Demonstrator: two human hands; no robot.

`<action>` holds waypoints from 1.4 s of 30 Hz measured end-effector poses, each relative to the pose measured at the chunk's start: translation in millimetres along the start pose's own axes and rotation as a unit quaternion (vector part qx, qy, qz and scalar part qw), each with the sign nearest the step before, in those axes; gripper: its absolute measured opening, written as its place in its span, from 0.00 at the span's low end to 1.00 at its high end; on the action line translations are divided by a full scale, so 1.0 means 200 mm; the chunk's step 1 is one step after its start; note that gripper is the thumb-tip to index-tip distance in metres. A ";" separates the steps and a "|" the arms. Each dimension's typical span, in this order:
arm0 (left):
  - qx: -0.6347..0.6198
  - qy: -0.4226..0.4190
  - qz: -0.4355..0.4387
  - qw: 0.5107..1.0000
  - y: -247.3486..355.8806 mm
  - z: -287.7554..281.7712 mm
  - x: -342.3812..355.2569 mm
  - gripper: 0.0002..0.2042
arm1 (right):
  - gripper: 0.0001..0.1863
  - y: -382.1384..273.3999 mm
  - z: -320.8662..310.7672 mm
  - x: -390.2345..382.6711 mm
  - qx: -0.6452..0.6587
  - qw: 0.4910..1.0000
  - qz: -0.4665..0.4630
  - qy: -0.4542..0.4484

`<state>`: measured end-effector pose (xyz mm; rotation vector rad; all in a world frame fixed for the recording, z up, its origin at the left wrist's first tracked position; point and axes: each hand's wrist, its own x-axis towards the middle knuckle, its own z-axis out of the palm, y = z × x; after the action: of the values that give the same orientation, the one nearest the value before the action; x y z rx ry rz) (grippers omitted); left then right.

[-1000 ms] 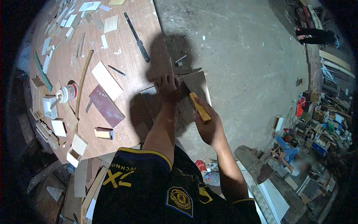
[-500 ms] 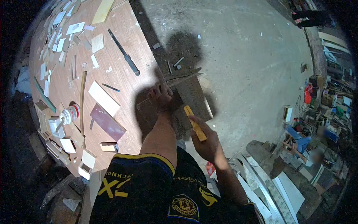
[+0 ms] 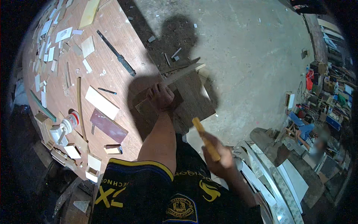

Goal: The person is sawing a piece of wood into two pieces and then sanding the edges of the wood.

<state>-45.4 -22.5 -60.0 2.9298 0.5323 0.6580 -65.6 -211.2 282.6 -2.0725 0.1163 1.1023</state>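
My left hand (image 3: 161, 98) presses down at the table's right edge, its fingers bent over the near end of a pale wooden strip (image 3: 182, 75). The strip's far end juts past the edge, over a dark brown board (image 3: 197, 99) in shadow. Nearer my body, my right hand (image 3: 220, 158) is closed around a tool with a yellow handle (image 3: 206, 140). Its working part does not show clearly, so its kind is uncertain. The right hand is apart from the strip and slightly blurred.
On the wooden table (image 3: 123, 48) lie a black bar-shaped tool (image 3: 117, 54), a pen (image 3: 107, 90), a white board (image 3: 101, 102), a maroon board (image 3: 109, 126), a white tub (image 3: 70, 122) and several offcuts. Long panels (image 3: 263, 171) lie at right; a person (image 3: 304, 128) sits beyond them.
My right hand has drawn back toward my body and to the right with the yellow-handled tool. My left hand stays on the strip. The view has shifted slightly.
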 end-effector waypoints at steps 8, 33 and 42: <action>-0.023 -0.023 -0.012 0.999 0.07 -0.01 0.03 0.07 | 0.24 0.06 -0.01 -0.01 0.044 0.999 -0.026 0.018; -0.040 -0.078 -0.045 0.995 0.12 -0.06 0.10 0.05 | 0.25 0.06 0.06 0.03 0.071 0.997 0.029 0.024; -0.066 -0.048 -0.003 0.997 0.04 -0.06 0.10 0.06 | 0.23 0.20 0.06 -0.09 0.034 0.997 -0.037 0.057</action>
<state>-30.3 -23.1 -39.6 2.8178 0.4699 0.5261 -101.7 -236.1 268.9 -2.0621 0.1301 0.9226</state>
